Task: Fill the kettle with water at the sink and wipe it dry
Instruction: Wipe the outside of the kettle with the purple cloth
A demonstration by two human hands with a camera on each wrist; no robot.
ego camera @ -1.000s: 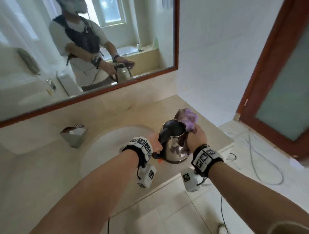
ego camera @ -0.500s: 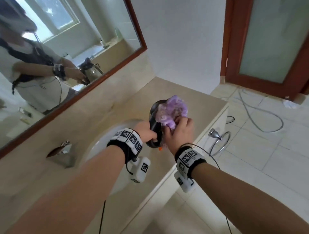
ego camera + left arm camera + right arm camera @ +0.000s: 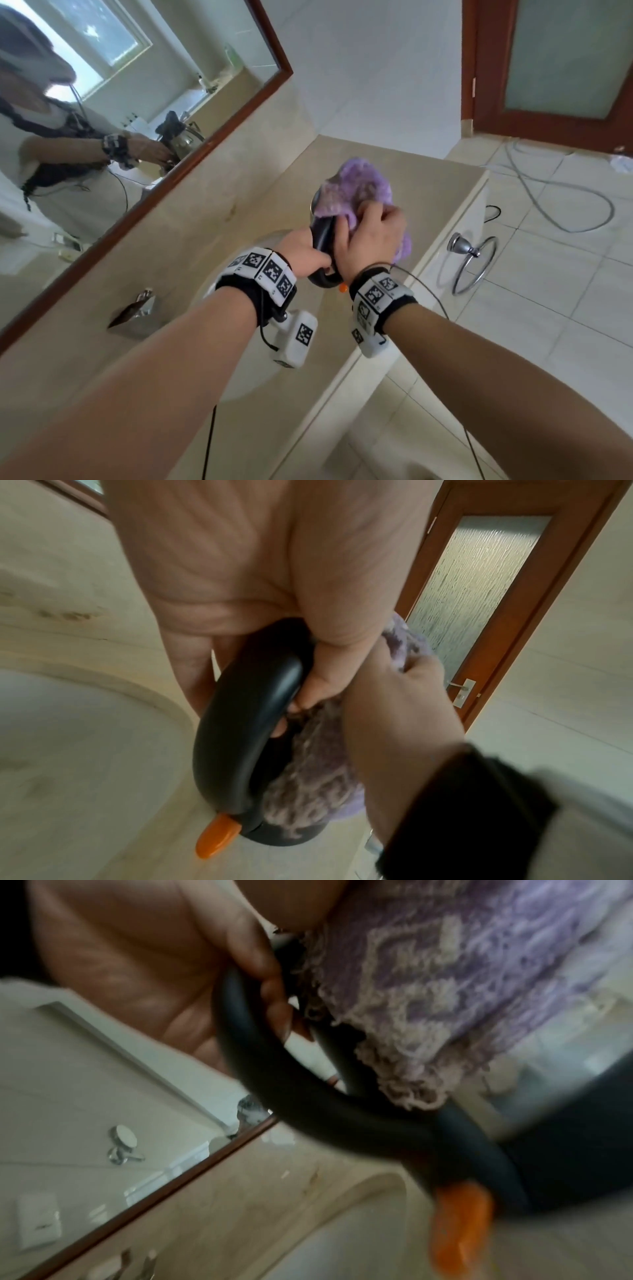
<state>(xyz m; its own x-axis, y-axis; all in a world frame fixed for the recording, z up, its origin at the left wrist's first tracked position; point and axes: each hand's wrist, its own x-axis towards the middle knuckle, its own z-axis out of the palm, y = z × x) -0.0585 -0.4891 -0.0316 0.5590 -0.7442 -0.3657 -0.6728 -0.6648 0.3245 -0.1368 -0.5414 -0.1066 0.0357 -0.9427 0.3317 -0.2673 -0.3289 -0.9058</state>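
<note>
1. Head view: kettle (image 3: 317,205) is sitting at centre frame over the counter (image 3: 428,192), mostly hidden. Left hand (image 3: 301,251) is curling round the black handle (image 3: 323,236) from 8 o'clock. Right hand (image 3: 371,233) is bunching the purple cloth (image 3: 356,185) against the kettle's top at 12 o'clock of the knuckles.
2. Left wrist view: left hand (image 3: 240,574) fingers are wrapping the handle (image 3: 240,737); orange switch (image 3: 217,837) is showing at 6 o'clock. Right hand (image 3: 394,710) is pressing the cloth (image 3: 308,785) just right of the handle.
3. Right wrist view, blurred: fingers (image 3: 267,980) are hooking the handle (image 3: 291,1096); the cloth (image 3: 445,1001) is lying at 2 o'clock, touching the kettle body (image 3: 565,1110).
</note>
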